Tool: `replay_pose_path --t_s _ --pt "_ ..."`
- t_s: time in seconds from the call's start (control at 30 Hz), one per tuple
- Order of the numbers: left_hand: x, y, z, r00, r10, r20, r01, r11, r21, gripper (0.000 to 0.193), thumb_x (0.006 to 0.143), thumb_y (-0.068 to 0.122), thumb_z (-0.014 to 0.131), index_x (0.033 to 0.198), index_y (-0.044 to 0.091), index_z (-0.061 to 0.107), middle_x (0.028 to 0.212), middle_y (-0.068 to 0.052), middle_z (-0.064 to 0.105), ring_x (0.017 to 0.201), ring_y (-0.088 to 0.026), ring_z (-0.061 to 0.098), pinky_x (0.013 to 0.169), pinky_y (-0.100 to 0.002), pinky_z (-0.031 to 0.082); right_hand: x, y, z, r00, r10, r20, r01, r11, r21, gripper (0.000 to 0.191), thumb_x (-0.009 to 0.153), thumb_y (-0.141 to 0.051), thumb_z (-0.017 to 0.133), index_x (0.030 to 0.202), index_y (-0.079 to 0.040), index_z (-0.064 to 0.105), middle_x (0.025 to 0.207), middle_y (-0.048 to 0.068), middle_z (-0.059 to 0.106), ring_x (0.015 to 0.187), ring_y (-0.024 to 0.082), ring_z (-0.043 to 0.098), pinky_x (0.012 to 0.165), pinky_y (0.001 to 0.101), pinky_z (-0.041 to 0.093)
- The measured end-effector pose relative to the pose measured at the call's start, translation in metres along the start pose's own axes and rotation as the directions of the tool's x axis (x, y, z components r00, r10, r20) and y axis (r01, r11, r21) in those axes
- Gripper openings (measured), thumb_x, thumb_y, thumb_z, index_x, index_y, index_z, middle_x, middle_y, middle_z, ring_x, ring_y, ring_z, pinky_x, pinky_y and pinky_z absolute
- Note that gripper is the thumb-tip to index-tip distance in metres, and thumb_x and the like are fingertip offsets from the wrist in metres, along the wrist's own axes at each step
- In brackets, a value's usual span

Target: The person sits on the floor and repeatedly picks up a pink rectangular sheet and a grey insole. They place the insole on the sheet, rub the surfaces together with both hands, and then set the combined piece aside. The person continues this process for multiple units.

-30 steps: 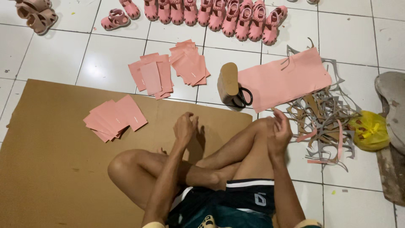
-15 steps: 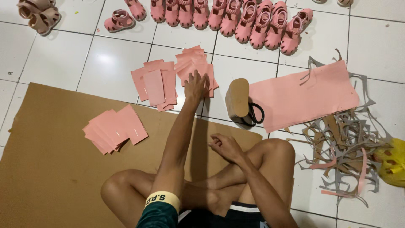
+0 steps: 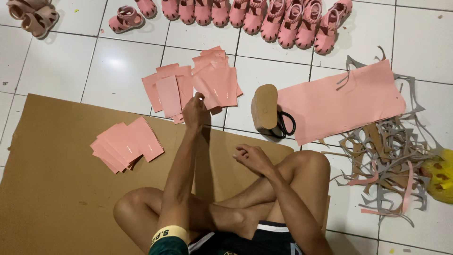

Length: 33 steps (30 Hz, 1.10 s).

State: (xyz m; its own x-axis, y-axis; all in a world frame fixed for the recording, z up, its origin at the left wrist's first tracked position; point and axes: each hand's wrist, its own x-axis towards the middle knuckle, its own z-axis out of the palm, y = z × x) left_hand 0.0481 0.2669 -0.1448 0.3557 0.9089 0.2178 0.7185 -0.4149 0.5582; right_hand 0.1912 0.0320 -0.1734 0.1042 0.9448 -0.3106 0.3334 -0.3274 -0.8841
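Pink cut sheets [image 3: 198, 87], upper centre on the tile: left hand [image 3: 195, 112] has pulled back from the far stack to their near edge, fingers pinching one. Right hand [image 3: 252, 158] is loosely curled over the knee, empty.

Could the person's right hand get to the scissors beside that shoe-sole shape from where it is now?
Probably yes. The right hand hangs free above the knee, holding nothing, and the scissors lie just ahead on bare floor beside the sole shape; nothing lies between.
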Motion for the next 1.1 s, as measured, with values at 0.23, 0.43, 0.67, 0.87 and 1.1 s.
replay_pose_path --t_s 0.23,0.43,0.67,0.87,1.1 --pt "-0.088 -0.006 -0.029 0.979 0.191 -0.068 -0.194 0.786 -0.587 0.033 0.084 -0.012 0.066 0.115 0.000 0.070 0.120 -0.016 0.076 0.102 -0.023 0.075 0.090 -0.035 0.061 0.013 -0.018 -0.002 0.975 0.179 0.129 -0.212 0.604 0.768 0.056 0.097 -0.052 0.046 0.126 -0.008 0.066 0.099 0.006 0.077 0.082 0.016 0.074 0.069 0.0297 0.061" --pt "-0.154 0.007 -0.036 0.940 -0.110 0.322 0.339 0.381 -0.860 0.024 0.098 0.015 0.057 0.121 0.014 0.062 0.114 -0.009 0.077 0.086 -0.014 0.075 0.075 -0.027 0.062 0.002 -0.032 0.001 0.969 -0.076 -0.233 0.214 0.725 0.654 0.031 0.097 -0.018 0.073 0.119 0.003 0.068 0.104 0.004 0.075 0.090 0.010 0.069 0.080 0.0248 0.059" --pt "-0.190 0.018 -0.034 0.876 -0.021 0.482 0.420 0.523 -0.742 0.026 0.099 0.017 0.072 0.109 -0.006 0.072 0.089 -0.006 0.073 0.081 -0.011 0.067 0.071 -0.027 0.057 -0.017 -0.026 -0.006 0.940 -0.037 -0.339 0.227 0.808 0.543 0.027 0.103 -0.016 0.074 0.118 0.006 0.071 0.096 0.005 0.071 0.081 0.009 0.063 0.072 0.0249 0.052" --pt "-0.190 0.023 -0.032 0.820 -0.043 0.571 0.539 0.392 -0.745 0.026 0.100 0.017 0.069 0.113 -0.006 0.070 0.085 -0.006 0.071 0.076 -0.013 0.070 0.065 -0.026 0.058 -0.029 -0.039 -0.015 0.935 0.066 -0.347 0.228 0.638 0.735 0.037 0.099 -0.019 0.064 0.131 0.000 0.058 0.111 0.003 0.073 0.093 0.011 0.072 0.081 0.0256 0.062" --pt "-0.182 0.027 -0.030 0.840 0.017 0.542 0.517 0.275 -0.810 0.028 0.102 0.015 0.060 0.122 -0.003 0.066 0.100 -0.009 0.073 0.085 -0.012 0.073 0.076 -0.026 0.061 -0.036 -0.056 -0.011 0.911 0.002 -0.412 0.304 0.672 0.675 0.036 0.102 -0.010 0.065 0.134 0.002 0.054 0.118 0.010 0.071 0.103 0.015 0.071 0.087 0.0299 0.062"
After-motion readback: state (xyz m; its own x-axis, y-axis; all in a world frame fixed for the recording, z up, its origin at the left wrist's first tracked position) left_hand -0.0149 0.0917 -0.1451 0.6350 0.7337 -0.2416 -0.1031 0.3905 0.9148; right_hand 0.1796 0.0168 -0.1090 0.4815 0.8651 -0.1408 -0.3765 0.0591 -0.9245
